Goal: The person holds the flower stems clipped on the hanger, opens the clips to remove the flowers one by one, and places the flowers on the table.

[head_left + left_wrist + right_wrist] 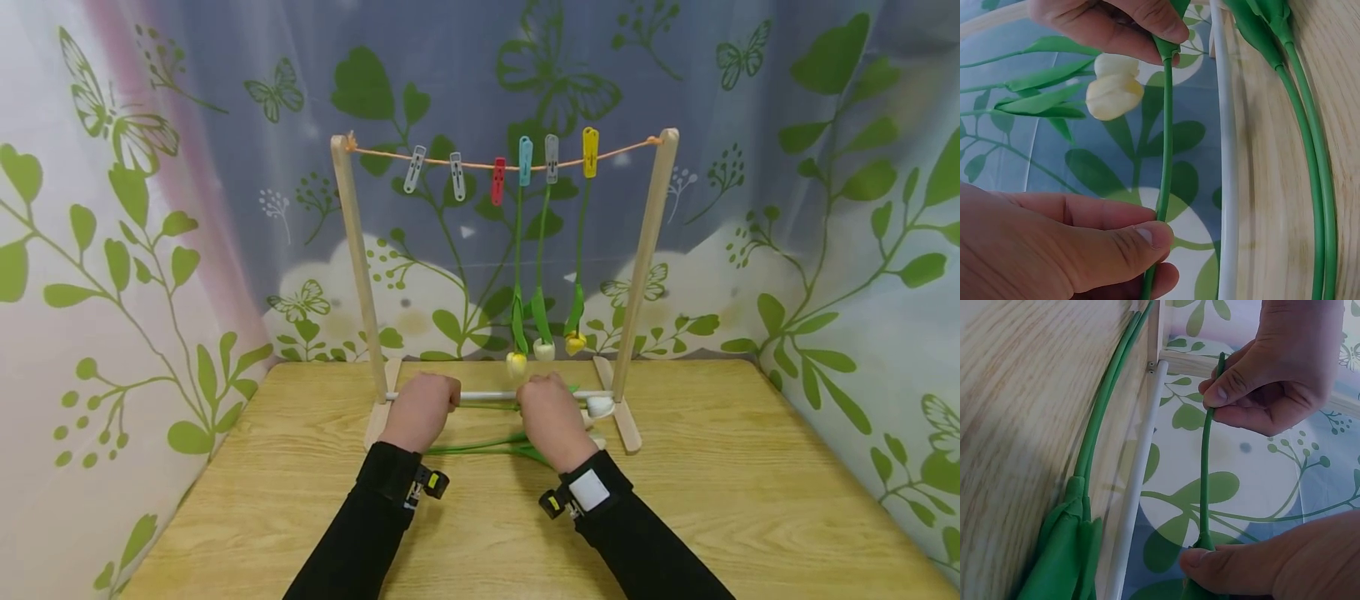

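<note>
My left hand (pixel 422 410) pinches the thin green stem (pixel 1167 137) of an artificial tulip near its end, between thumb and fingertips. Higher up the same stem, my right hand (pixel 553 421) grips it where the leaves begin, as the right wrist view also shows. The stretch of stem between both hands runs nearly straight, level with the white crossbar (pixel 487 396) of a wooden stand. On the table under my hands lie more tulips, their green stems (pixel 1316 156) side by side and their leaves (pixel 1063 544) bunched. A white tulip head (pixel 600 407) shows beyond my right hand.
An orange cord (pixel 480 166) spans the stand's wooden posts (pixel 645 267). Three tulips hang head down from blue (pixel 525 161), grey (pixel 552 160) and yellow (pixel 590 152) clothespins. A red clothespin (pixel 498 182) and two pale ones (pixel 415 169) hold no flower. A leaf-patterned curtain stands behind.
</note>
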Demonstrator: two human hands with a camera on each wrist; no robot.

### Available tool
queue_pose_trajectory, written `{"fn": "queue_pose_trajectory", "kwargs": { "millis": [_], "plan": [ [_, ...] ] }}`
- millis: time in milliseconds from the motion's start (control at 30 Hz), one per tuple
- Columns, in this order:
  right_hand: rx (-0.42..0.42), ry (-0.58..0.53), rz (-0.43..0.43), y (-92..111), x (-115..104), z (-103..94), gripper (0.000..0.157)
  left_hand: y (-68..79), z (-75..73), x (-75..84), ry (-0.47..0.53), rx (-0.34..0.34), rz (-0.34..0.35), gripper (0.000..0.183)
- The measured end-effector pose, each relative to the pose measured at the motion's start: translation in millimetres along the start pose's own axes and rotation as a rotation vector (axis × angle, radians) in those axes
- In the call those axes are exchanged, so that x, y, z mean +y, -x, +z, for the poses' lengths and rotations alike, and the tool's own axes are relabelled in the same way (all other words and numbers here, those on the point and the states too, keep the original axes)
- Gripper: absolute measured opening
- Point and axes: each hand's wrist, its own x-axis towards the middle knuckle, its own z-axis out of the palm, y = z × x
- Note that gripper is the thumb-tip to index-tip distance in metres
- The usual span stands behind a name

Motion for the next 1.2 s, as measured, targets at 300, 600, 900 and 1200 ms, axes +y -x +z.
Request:
{"fn": "queue_pose_trajectory", "kwargs": {
  "millis": [300, 600, 900, 1200],
  "plan": [
    [0.000, -0.018, 0.003, -0.4, 0.5, 5.3, 0.022, -0.4, -0.4, -1.8, 0.019, -0.043, -0.023, 0.022],
    [-0.006, 0.004, 0.002, 1.3, -1.7, 12.1, 0.027, 1.7, 4.0, -5.5, 0.021, -0.079, -0.022, 0.020],
    [-0.009, 0.071, -0.045, 4.9, -4.7, 20.8, 0.032, 1.0, 10.8, -10.5, 0.017, -0.105, -0.014, 0.024],
    [-0.028, 0.076, -0.072, 9.0, -7.2, 32.4, 0.031, 1.7, 27.4, -20.8, 0.035, -0.159, -0.006, 0.026]
  ]
}}
